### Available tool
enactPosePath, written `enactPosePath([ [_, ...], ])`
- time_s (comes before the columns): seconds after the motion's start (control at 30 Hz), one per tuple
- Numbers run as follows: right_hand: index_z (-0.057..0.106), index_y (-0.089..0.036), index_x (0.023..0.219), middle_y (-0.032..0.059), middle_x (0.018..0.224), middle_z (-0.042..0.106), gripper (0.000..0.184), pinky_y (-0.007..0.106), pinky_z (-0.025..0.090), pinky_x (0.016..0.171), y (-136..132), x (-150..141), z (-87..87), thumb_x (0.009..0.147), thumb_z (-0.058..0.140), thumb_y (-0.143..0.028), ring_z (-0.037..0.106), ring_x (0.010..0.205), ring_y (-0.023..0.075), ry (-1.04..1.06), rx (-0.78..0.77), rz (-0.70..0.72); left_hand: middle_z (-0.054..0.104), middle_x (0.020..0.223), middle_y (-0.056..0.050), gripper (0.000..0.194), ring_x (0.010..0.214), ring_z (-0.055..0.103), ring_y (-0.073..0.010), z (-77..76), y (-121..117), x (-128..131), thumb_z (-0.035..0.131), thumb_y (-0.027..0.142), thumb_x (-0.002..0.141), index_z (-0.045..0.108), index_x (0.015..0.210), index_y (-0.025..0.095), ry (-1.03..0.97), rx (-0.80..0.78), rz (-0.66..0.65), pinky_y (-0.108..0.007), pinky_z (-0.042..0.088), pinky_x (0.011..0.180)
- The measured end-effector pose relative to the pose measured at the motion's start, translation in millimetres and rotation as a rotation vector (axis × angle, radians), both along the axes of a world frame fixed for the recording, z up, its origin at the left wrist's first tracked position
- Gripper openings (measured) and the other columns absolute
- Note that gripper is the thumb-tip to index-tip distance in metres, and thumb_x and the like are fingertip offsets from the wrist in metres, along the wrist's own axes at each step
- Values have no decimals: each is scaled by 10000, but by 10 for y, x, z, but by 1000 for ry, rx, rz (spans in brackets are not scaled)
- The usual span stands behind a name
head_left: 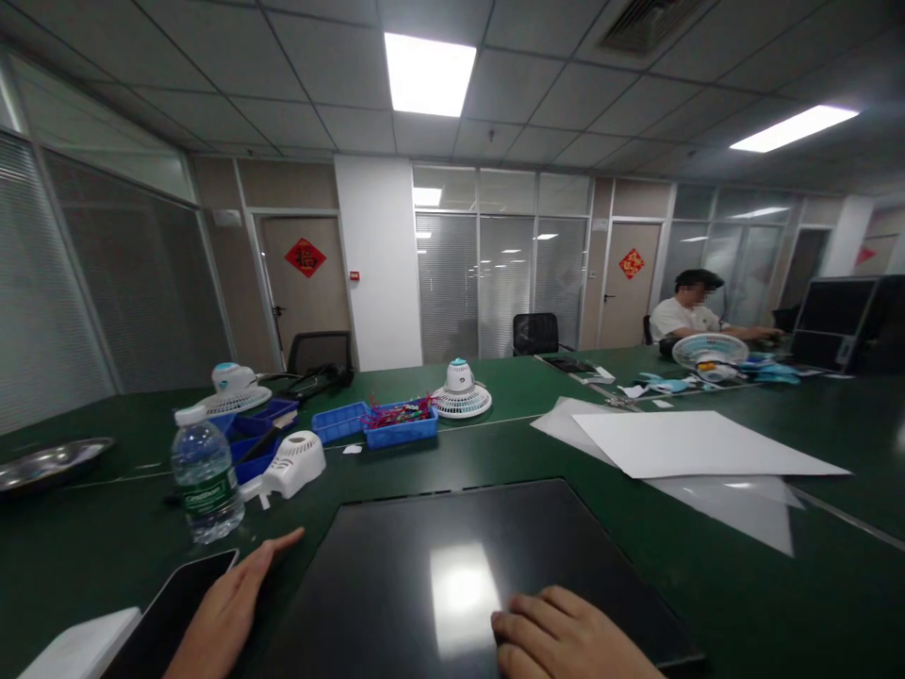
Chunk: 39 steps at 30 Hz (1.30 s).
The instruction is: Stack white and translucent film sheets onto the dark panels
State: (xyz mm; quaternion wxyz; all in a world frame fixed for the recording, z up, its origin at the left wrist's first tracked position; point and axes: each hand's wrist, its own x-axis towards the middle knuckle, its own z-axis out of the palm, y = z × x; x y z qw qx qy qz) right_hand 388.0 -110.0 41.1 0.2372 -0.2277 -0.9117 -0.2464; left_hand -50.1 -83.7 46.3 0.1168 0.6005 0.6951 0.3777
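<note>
A flat black screen panel [382, 575] lies face up on the green table in front of me, with a ceiling light mirrored in its glossy surface. My right hand [566, 637] rests over the panel's lower right part, palm down, fingers slightly bent and holding nothing visible. At the panel's left side, my left hand [230, 604] is edge-on with a finger stretched forward; nothing shows in it. Partly behind that hand lies a dark phone-like slab [173, 599]. A white flat box [85, 646] sits left of it.
Beyond my left hand stand a water bottle [205, 481] and a white plastic housing [293, 462]. Blue bins [402, 434], one with wires, and a small fan [461, 391] are farther back. White sheets [707, 443] lie right. A person [682, 311] sits at the far right.
</note>
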Motion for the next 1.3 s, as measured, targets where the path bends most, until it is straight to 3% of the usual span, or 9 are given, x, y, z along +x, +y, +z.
enactPosePath([
  [0.13,609,-256,1191,46,1223,673,504,349,455,1004,572,308,181,922,464,-657,613,1138,209,13,-325,-316,608,1426,-16,508,1366,510,-288,-56,28,64,404,542,955,687,1277,271,114,-38,-157,-520,350,1159],
  [0.27,539,-123,1354,198,1477,458,488,499,300,1141,1279,1020,348,981,428,-418,370,1412,318,130,-330,-826,534,1491,-16,446,1459,341,-340,-121,46,121,553,499,892,701,1259,293,312,-97,-233,-586,281,1176],
  [0.33,549,-47,1319,278,1410,487,480,596,341,1072,1500,1366,276,977,436,-365,423,1358,388,167,-360,-1045,499,1517,-23,462,1467,305,-356,-142,38,123,551,486,896,672,1299,296,356,-124,-238,-606,284,1168],
  [0.5,642,-135,1074,72,1023,669,341,426,527,873,1628,1804,-3,972,539,-444,647,934,191,82,-471,-1249,387,1579,-31,517,1481,236,-361,-235,14,90,491,481,939,559,1414,288,411,-149,-240,-613,254,1173],
  [0.8,652,-121,927,112,799,680,197,319,485,664,1474,1266,-8,944,460,-165,659,717,203,33,-245,-968,328,1606,-46,553,1495,193,-345,-183,-17,114,423,506,961,523,1443,255,432,-203,-222,-582,215,1200],
  [0.93,662,-212,1123,73,1005,726,328,313,518,766,1145,773,-25,945,399,-129,689,853,182,7,-138,-584,370,1593,-33,534,1490,227,-347,-173,-52,74,448,515,946,558,1415,283,398,-190,-206,-584,247,1190],
  [1.07,622,-201,1216,85,1200,698,313,399,484,1006,885,546,27,961,443,-163,622,1164,210,-25,40,137,351,1605,-60,556,1485,249,-349,-187,-71,60,463,542,934,573,1407,271,384,-166,-173,-571,268,1185],
  [1.13,602,-178,1223,109,1246,677,301,441,467,1038,884,562,63,948,486,-141,589,1219,225,14,56,327,313,1620,-96,633,1482,269,-345,-207,-70,61,472,549,921,511,1460,218,379,-164,-141,-548,281,1187],
  [1.3,651,-243,1145,69,1164,710,290,443,464,1047,1192,792,30,924,506,-123,617,1170,199,214,-311,2,294,1625,-140,793,1481,299,-313,-285,-37,35,421,560,927,296,1560,100,281,-115,-102,-503,256,1209],
])
